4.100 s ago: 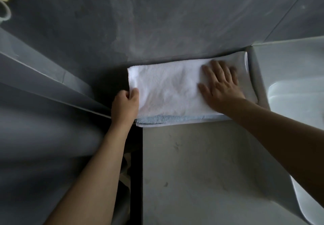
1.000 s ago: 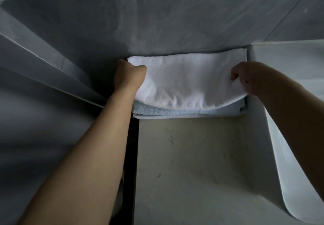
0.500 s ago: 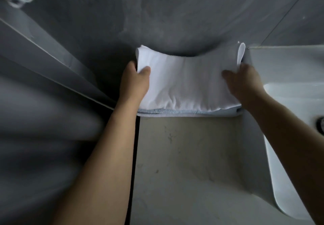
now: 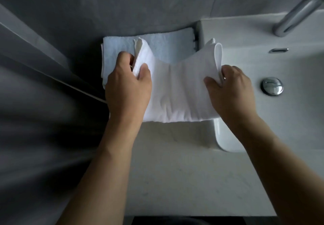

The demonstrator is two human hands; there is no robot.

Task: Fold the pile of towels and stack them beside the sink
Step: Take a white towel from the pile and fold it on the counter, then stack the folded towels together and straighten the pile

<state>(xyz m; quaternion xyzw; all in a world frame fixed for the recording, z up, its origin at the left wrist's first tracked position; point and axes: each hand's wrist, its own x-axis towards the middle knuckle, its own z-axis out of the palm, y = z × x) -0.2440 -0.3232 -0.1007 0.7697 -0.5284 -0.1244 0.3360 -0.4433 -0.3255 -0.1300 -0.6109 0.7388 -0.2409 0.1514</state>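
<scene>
**Both hands hold the white towel above the blue one**

The left hand grips one end of the soft white terry towel, thumb on top and fingers curled beneath. The right hand pinches the other end the same way, so the cloth sags between them, its corners sticking up. Under it, against the grey wall, a folded pale blue towel lies flat on the pale stone counter, just beside the white ceramic sink. A chrome drain plug and a chrome tap show at right.
</scene>
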